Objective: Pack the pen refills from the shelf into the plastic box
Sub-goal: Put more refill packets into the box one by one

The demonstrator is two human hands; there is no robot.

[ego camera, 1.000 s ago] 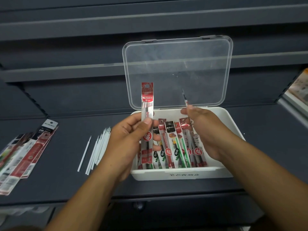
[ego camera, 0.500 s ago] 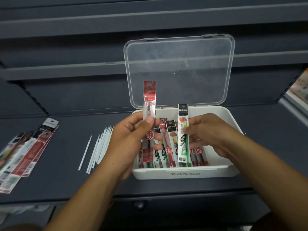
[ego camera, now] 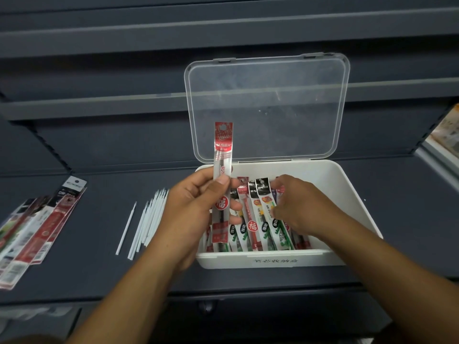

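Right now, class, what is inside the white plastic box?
Packaged pen refills lie side by side in the white box. The right hand covers some, and the left hand, holding a red packet, hides the leftmost ones; anything beneath the packets cannot be seen.

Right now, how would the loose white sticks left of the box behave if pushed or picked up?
The white sticks look thin and round on a flat shelf, so they probably roll if pushed. They seem light, likely awkward to pinch singly.

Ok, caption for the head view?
Left hand holds a red-packaged pen refill upright; right hand grips packaged refills in the white plastic box.
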